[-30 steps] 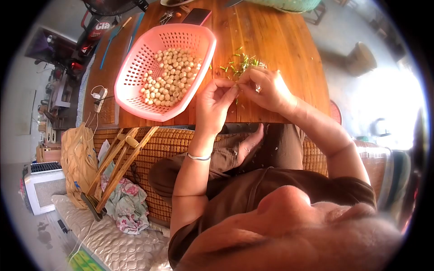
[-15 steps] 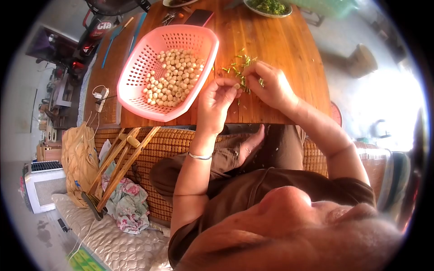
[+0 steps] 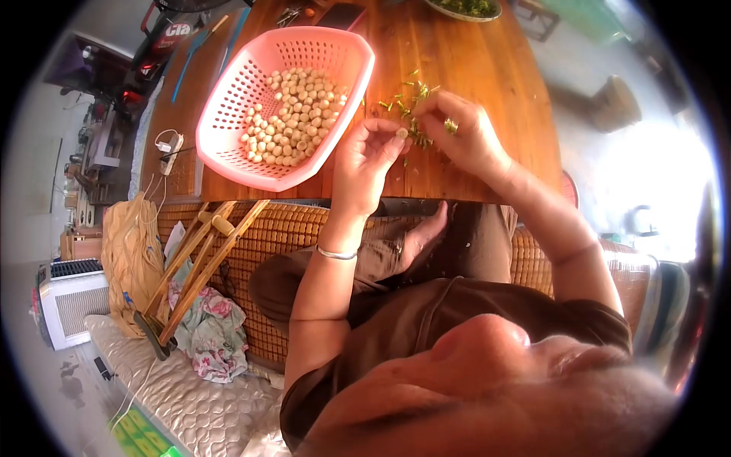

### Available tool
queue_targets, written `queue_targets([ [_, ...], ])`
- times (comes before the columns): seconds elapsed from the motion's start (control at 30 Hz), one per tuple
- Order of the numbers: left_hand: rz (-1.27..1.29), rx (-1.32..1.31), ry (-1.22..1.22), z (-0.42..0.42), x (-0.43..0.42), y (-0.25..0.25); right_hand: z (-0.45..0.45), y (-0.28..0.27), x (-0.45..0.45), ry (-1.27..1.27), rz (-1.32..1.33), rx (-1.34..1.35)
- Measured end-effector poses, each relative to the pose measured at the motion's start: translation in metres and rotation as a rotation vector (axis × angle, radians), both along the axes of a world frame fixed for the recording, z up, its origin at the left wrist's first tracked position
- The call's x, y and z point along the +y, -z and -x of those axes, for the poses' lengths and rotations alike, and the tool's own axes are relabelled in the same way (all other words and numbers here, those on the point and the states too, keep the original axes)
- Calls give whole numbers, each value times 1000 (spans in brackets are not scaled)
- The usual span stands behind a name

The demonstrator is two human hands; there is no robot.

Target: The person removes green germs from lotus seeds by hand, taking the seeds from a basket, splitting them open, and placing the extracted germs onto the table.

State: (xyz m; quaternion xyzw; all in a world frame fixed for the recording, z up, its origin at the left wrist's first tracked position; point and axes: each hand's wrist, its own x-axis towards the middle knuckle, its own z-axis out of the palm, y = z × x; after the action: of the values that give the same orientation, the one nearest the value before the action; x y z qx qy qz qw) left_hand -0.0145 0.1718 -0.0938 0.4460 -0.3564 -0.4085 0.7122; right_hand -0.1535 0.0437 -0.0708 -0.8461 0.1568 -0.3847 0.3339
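Observation:
My left hand (image 3: 364, 164) pinches one pale lotus seed (image 3: 401, 132) between thumb and forefinger, just right of the pink basket. Close beside it, my right hand (image 3: 470, 137) is closed, thumb and forefinger brought together near the seed; what sits at those tips is too small to make out. Green lotus seed cores (image 3: 451, 126) show within its curled fingers. Under and behind both hands lies a loose scatter of thin green cores (image 3: 420, 93) on the wooden table. The pink perforated basket (image 3: 285, 181) holds many cream-coloured lotus seeds (image 3: 293, 129).
At the wooden table's (image 3: 487, 68) far side are a dish of greens (image 3: 466, 9) and a dark phone (image 3: 343, 15). A power strip (image 3: 172, 152) with cables lies left of the basket. Wooden crutches (image 3: 202, 274) lean on the woven bench near my left arm.
The view has tilted, so the table sits slightly higher. The seed in my left hand shows more of its round end, and my right fingertips have drawn slightly back from it.

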Motion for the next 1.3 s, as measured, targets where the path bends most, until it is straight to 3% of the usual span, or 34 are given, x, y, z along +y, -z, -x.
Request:
queue_targets([
  [0.23,30,1,13,-2,-2,1,5,-4,6,0,-214,251],
  [0.4,34,14,13,-1,-1,2,0,-8,10,-115,-44,-22],
  [0.97,46,-66,-66,2,-1,7,-3,-1,9,-137,17,0],
  [1.3,39,-410,-248,8,1,7,0,-1,17,-106,-127,77],
])
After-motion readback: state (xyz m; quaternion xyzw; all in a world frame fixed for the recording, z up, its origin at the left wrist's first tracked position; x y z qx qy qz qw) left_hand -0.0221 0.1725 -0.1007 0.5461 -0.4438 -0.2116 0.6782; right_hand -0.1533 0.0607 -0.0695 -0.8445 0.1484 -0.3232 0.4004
